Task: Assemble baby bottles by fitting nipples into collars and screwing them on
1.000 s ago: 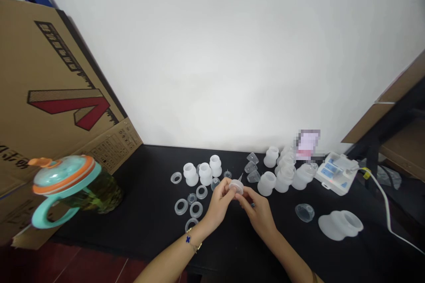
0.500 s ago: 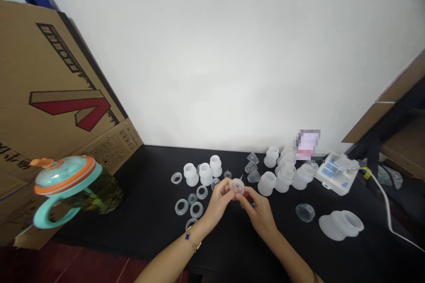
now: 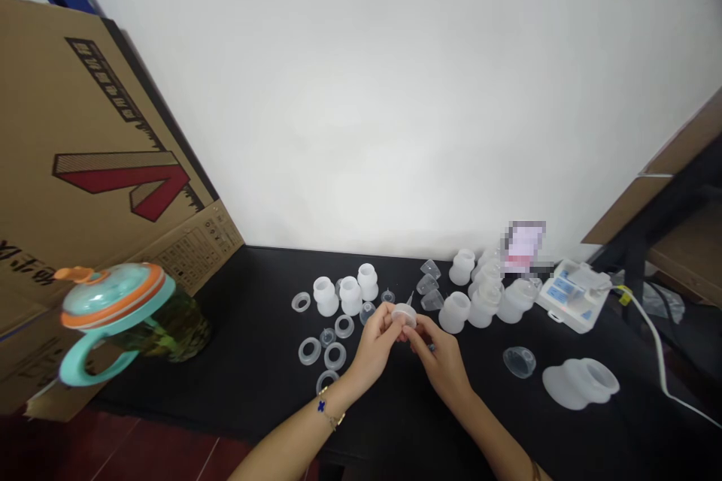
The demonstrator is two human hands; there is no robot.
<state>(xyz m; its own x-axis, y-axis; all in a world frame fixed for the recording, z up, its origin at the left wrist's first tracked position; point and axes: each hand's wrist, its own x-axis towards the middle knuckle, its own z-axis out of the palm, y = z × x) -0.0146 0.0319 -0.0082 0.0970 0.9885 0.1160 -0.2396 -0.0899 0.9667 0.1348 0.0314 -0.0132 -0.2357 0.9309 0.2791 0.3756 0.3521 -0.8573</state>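
Between my two hands is a translucent bottle collar ring (image 3: 404,313) with a thin pointed tip standing up at its far side. My left hand (image 3: 373,342) is closed on its left edge, thumb on the near side. On the right, my right hand (image 3: 438,352) pinches the near right edge with its fingertips. Left of my hands lie several loose collar rings (image 3: 335,356) and clear bottle nipples (image 3: 327,337). White bottle bodies (image 3: 350,296) stand behind them. Clear caps (image 3: 432,301) lie just beyond my right hand.
More white bottles (image 3: 454,312) stand to the right, near a white box (image 3: 569,296) with a cable. A clear dome cap (image 3: 519,362) and a bottle lying on its side (image 3: 580,383) are at front right. At left are a teal-lidded jug (image 3: 118,301) and a cardboard box (image 3: 113,128).
The collar ring has tilted flatter in my fingers, and its pointed tip now shows more clearly above it. Both hands stay in nearly the same place.
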